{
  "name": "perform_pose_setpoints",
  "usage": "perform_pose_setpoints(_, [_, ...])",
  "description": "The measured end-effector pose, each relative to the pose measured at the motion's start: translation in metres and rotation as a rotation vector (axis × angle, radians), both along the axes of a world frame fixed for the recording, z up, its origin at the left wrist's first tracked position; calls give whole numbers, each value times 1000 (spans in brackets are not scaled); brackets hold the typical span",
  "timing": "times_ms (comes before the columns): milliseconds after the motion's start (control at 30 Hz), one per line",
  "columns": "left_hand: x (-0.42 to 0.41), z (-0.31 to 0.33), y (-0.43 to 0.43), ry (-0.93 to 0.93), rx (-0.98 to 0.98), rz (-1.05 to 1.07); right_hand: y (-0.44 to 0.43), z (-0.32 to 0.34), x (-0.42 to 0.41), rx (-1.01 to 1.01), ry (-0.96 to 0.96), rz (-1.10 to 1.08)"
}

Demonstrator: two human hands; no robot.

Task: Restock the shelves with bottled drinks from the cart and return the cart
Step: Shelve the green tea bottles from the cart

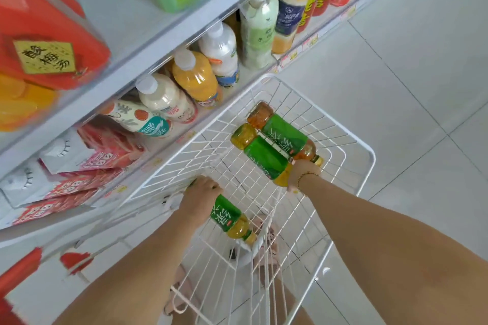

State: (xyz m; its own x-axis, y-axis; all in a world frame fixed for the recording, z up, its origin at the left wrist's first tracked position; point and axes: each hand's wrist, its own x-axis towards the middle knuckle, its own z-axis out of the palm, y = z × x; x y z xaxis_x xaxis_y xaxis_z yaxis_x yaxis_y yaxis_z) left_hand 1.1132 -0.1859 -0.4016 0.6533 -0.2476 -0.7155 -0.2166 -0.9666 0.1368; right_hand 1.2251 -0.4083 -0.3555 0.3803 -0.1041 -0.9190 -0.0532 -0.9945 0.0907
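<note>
Gripping one green-labelled bottle [231,219] by its base, the left hand [199,199] is closed round it, cap end pointing to five o'clock over the white wire cart [367,155]. At two o'clock from it, the right hand [301,174] clasps the neck ends of two bottles [274,145] lying side by side, bases toward ten o'clock.

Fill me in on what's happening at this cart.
A person is unloading green-label tea bottles from a white wire cart parked beside drink shelves. The left hand has its grip closed on one bottle, held over the cart. The right hand grips the neck ends of two more bottles, lifted together. No other bottles show in the cart. The shelf beside it already holds juice and milk drinks.
</note>
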Motion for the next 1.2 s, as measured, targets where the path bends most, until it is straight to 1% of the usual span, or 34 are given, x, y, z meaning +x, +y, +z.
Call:
perform_pose_setpoints(67, [-1,-1,-2,-29,29,-25,-3,1,1,-24,27,14])
perform_pose_setpoints(133, [-4,-2,-3,-58,34,-26,-5,5,3,2,24,24])
perform_pose_setpoints(267, [-7,2,-5,-72,4,61,-18,23,6,43,-165,-4])
perform_pose_setpoints(367, [-4,17,-8,-54,-67,267,-21,42,8,126,-353,0])
perform_pose_setpoints(433, [-1,38,-13,-16,-183,507,-17,58,11,215,-438,13])
perform_pose_setpoints(500, [1,69,-19,8,-281,736,-8,79,15,318,-503,-52])
perform_pose_setpoints(600, [-6,118,-26,4,-348,949,11,115,24,464,-611,-156])
perform_pose_setpoints(700, [-20,170,-25,-18,-407,1100,24,160,25,537,-637,-99])
perform_pose_setpoints(800, [-32,228,-21,-148,-503,1209,25,214,16,645,-745,-75])
perform_pose_setpoints(967, [-46,314,-2,-373,-742,1450,25,315,12,943,-897,-278])
perform_pose_setpoints(1033, [-50,346,10,-493,-823,1520,36,357,8,1107,-871,-384])
perform_pose_setpoints(1100, [-56,382,22,-629,-883,1526,52,397,-1,1293,-818,-502])
perform_pose_setpoints(1200, [-69,436,50,-825,-923,1504,81,447,-21,1488,-820,-567])
